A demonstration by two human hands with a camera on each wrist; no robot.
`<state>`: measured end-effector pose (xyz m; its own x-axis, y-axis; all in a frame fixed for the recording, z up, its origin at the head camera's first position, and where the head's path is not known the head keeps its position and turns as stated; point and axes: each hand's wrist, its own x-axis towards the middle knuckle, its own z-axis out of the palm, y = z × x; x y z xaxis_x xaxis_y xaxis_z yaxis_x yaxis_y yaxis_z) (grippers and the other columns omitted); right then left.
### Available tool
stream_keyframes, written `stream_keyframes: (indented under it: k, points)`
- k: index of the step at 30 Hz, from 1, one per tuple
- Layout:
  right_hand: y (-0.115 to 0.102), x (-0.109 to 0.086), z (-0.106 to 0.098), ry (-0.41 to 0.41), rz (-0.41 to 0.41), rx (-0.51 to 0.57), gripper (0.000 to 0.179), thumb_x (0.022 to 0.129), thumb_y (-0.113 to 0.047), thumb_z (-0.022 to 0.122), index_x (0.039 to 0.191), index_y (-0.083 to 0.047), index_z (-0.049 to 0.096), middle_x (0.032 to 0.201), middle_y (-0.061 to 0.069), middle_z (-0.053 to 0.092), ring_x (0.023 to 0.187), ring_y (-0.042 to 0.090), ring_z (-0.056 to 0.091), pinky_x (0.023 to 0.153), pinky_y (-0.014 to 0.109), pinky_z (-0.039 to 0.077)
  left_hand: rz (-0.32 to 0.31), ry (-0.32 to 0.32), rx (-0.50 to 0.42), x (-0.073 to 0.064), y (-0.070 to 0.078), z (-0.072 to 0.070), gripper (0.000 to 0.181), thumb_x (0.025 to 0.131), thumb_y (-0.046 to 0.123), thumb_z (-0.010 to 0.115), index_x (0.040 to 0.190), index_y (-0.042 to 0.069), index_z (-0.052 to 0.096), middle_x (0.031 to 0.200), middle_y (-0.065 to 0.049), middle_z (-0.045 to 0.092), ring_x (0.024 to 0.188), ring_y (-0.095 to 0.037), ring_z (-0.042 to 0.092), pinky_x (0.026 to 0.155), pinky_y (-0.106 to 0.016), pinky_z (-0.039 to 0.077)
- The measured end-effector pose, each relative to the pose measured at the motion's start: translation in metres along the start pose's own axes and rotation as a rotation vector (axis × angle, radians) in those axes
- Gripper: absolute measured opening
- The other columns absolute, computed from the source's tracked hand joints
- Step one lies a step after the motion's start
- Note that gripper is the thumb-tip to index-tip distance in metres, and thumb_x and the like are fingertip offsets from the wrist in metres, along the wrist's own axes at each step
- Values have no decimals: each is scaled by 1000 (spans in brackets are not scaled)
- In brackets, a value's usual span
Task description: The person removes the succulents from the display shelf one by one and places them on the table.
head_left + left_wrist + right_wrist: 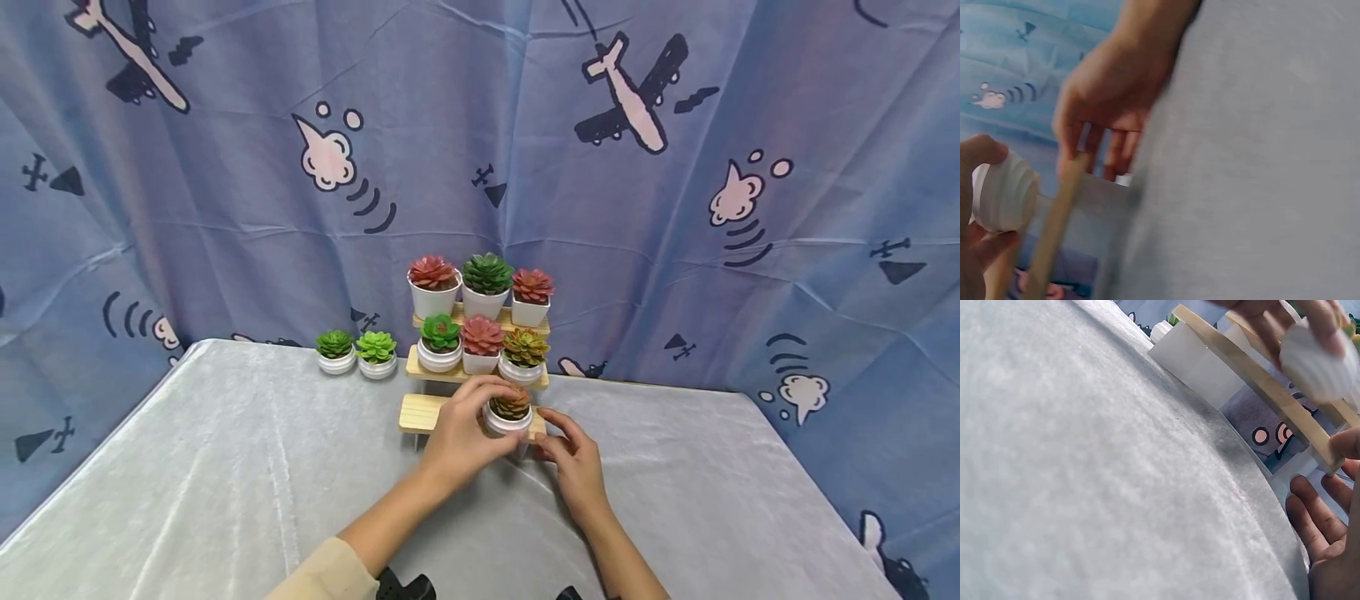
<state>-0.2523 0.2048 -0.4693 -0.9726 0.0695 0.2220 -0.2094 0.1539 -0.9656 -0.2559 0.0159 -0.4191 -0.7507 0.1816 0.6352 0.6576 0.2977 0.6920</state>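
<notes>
My left hand [461, 435] grips a small succulent in a round white pot [507, 425], thumb low on the pot and fingers over the far side. Its leaves are orange-brown. The pot is held over the right part of the lowest board [422, 413] of a three-tier wooden plant stand. At that board's right end, my right hand [577, 472] pinches the wood between thumb and fingers. In the right wrist view the white pot [1319, 365] is blurred above the board [1272, 394]. The left wrist view shows the pot's ribbed side [1007, 194].
On the middle tier stand a green succulent [440, 342], a pink one [481, 343] and a yellow-red one [523, 354]. Three more fill the top tier, the dark green one [486, 287] central. Two green potted succulents [377, 354] sit left of the stand, before a blue curtain [450, 167].
</notes>
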Motion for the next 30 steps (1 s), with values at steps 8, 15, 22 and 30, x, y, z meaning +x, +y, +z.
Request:
stream_keyframes:
  k: [8, 15, 22, 30]
  points:
    - [0, -1, -1, 6, 12, -8, 36, 95, 1, 60, 131, 4, 62, 136, 24, 61, 76, 6, 69, 73, 21, 60, 60, 71, -41, 15, 24, -27, 43, 72, 4, 88, 112, 11, 71, 123, -4, 66, 118, -18, 63, 85, -24, 60]
    - [0, -2, -2, 16, 32, -14, 36, 96, 0, 60, 132, 2, 62, 139, 21, 61, 78, 4, 68, 74, 21, 60, 75, 192, -3, 30, 36, -62, 45, 72, 4, 89, 113, 7, 71, 125, -6, 65, 116, -19, 63, 82, -27, 62]
    - [0, -2, -1, 16, 36, -20, 36, 96, 0, 59, 133, 2, 62, 138, 20, 61, 79, 3, 68, 74, 22, 60, 13, 286, 62, 41, 29, -107, 46, 73, 1, 88, 115, 6, 71, 128, -8, 63, 119, -19, 61, 89, -32, 61]
    - [-1, -1, 0, 14, 35, -18, 36, 96, 0, 59, 132, 2, 62, 139, 20, 61, 79, 3, 68, 75, 22, 60, -73, 393, 78, 50, 11, -150, 42, 75, -1, 85, 115, 3, 71, 141, -15, 54, 132, -28, 53, 100, -56, 54]
